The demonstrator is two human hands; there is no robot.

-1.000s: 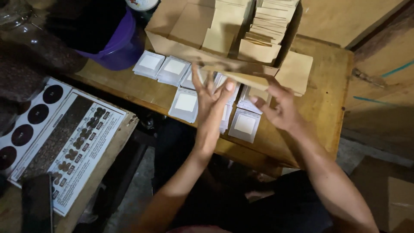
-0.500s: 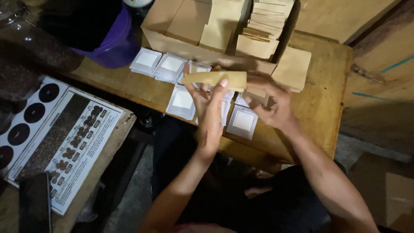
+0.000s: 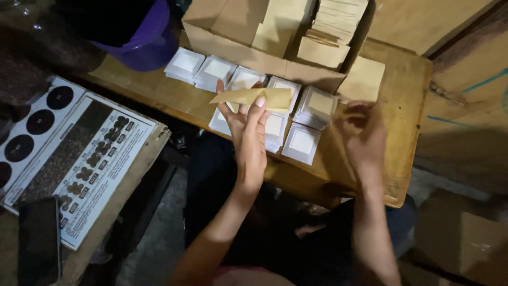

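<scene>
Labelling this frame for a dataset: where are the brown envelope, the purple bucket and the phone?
Envelope (image 3: 254, 97), head view, its middle.
Bucket (image 3: 145, 45), head view, its side wall.
Phone (image 3: 38, 239), head view, screen centre.

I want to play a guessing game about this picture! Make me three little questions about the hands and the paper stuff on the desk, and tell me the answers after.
1. True or false: the left hand holds a tan paper envelope.
2. What colour is the bucket at the far end of the wooden desk?
A) red B) purple C) green
3. Fill in: the small white packets lie in stacks just in front of the cardboard ____.

Key
1. True. Its fingers pinch the envelope, while the right hand looks empty, though blurred.
2. B
3. box
</scene>
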